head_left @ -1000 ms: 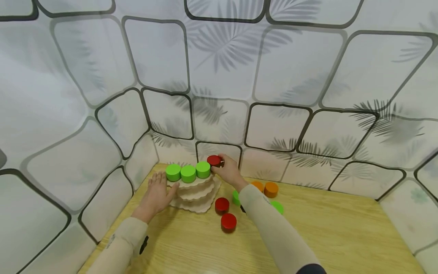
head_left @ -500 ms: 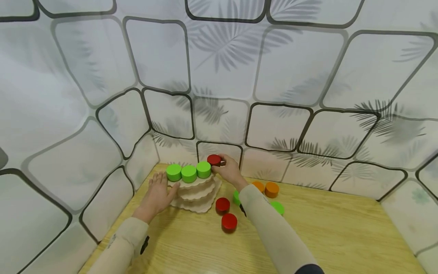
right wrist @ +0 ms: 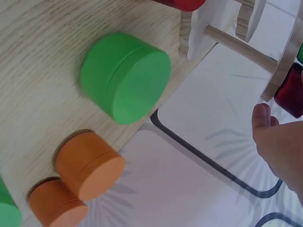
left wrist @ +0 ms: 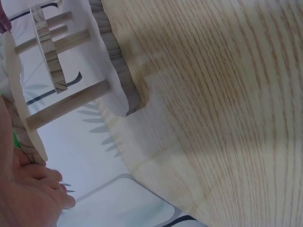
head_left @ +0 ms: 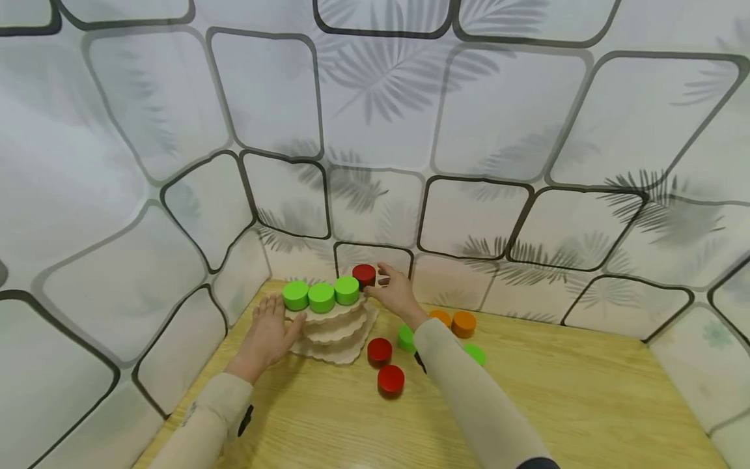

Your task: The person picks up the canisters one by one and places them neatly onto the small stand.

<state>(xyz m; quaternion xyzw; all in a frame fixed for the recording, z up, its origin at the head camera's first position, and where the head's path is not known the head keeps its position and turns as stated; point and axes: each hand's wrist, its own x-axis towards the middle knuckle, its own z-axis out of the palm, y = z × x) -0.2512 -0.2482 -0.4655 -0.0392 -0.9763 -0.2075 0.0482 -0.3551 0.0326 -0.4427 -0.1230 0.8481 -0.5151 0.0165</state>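
A three-tier wooden stand (head_left: 335,331) sits in the table's far left corner. On its top tier, three green cylinders (head_left: 321,297) stand in a row, with a red cylinder (head_left: 364,275) at their right end. My right hand (head_left: 383,281) hovers just right of the red cylinder with its fingers spread, holding nothing. In the right wrist view the fingertips (right wrist: 262,123) are apart from the red cylinder (right wrist: 289,92). My left hand (head_left: 278,312) lies flat against the stand's left side, fingers straight. The left wrist view shows the stand's tiers (left wrist: 118,61) and dowels from below.
Loose cylinders lie on the wooden table (head_left: 586,404) right of the stand: two red (head_left: 390,379), two green (head_left: 405,338) and two orange (head_left: 463,323). My right forearm partly hides the greens. Patterned white walls (head_left: 375,130) close in the back and both sides.
My right hand has let go of the red cylinder, which now stands on the top tier, and its fingers have opened. The left hand has not moved.
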